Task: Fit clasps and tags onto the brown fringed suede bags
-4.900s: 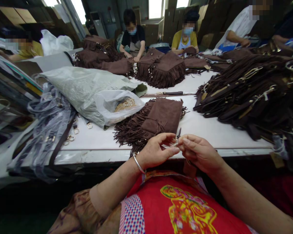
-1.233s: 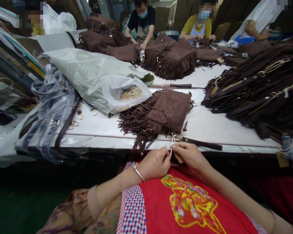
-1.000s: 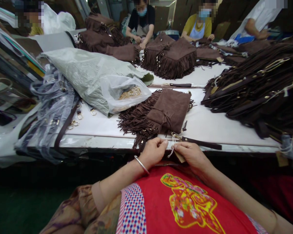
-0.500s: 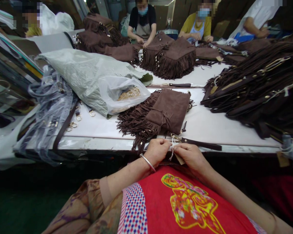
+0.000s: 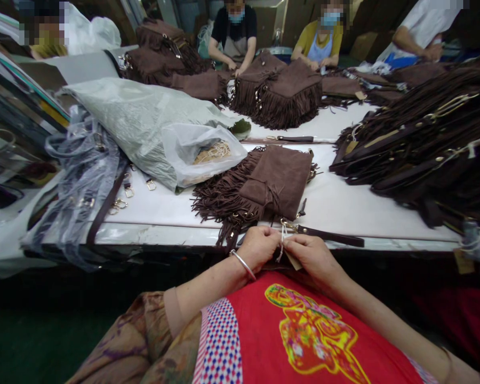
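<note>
A brown fringed bag lies at the table's front edge, its fringe spread to the left. A white string hangs from the metal clasp at the bag's lower corner. My left hand pinches at this string from the left, fingers pressed together. From the other side my right hand grips the string too, with a tan tag hanging just under its fingers. A dark wrist strap with a gold clip extends right from the bag along the edge.
A white bag of tags with strings lies beside a large grey-green plastic sheet. Plastic-wrapped straps hang over the left edge. Fringed bags are heaped at right and behind. Several people work across the table.
My hands have hardly moved and stay pinched at the string. Across the table, the person in yellow has shifted slightly and brought their hands closer together.
</note>
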`<state>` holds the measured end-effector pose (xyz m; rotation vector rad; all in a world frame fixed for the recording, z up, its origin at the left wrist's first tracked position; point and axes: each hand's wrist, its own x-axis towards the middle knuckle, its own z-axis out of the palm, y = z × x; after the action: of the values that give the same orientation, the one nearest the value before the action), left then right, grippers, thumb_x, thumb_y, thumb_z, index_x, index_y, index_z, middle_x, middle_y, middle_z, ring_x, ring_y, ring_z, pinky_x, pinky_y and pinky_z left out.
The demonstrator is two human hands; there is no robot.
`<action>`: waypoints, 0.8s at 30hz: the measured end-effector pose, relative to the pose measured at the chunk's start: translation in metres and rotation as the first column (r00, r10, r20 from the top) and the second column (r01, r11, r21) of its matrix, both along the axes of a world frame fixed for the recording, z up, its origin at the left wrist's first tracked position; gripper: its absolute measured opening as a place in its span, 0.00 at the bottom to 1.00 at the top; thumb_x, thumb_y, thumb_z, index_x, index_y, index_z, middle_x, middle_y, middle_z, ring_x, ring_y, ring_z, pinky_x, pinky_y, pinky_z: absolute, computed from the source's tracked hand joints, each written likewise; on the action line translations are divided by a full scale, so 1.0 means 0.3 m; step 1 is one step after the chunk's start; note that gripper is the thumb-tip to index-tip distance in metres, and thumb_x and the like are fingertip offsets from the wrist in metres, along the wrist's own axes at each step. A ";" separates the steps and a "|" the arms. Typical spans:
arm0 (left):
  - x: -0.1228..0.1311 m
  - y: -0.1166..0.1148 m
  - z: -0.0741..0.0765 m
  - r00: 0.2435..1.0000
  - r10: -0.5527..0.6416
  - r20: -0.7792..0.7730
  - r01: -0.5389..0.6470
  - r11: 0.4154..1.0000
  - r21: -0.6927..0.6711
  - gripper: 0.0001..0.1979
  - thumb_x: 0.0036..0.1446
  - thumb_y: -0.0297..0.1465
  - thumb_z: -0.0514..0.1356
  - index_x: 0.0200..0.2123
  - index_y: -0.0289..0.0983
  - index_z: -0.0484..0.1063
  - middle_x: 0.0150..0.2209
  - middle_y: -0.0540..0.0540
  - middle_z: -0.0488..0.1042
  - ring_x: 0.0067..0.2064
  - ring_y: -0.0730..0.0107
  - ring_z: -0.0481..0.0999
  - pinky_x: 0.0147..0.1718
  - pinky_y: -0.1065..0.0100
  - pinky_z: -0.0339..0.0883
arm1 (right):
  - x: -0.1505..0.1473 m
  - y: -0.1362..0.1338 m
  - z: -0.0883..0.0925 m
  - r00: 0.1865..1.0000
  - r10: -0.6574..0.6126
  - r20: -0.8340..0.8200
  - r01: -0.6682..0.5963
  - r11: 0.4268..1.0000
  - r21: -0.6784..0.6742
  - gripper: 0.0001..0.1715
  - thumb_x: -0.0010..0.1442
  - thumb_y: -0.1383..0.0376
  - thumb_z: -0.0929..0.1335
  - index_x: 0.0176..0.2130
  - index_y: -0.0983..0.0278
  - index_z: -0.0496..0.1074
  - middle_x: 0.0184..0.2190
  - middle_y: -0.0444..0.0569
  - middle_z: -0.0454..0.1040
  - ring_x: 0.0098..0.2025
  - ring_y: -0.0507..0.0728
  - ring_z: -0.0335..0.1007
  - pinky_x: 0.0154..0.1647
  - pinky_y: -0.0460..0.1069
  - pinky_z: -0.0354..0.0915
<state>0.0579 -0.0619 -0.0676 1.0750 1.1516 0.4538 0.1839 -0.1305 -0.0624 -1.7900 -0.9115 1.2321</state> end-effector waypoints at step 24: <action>0.002 -0.012 -0.001 0.998 0.053 -0.017 -0.051 0.994 0.092 0.07 0.55 0.29 0.60 0.26 0.34 0.75 0.16 0.55 0.64 0.18 0.79 0.59 0.21 0.75 0.56 | -0.002 -0.001 0.001 1.000 -0.002 0.013 0.002 1.000 0.017 0.18 0.51 0.54 0.69 0.29 0.66 0.79 0.25 0.50 0.77 0.27 0.55 0.68 0.26 0.47 0.61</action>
<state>0.0586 -0.0654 -0.0680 1.1325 1.1871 0.5421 0.1831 -0.1309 -0.0619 -1.7872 -0.9250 1.2089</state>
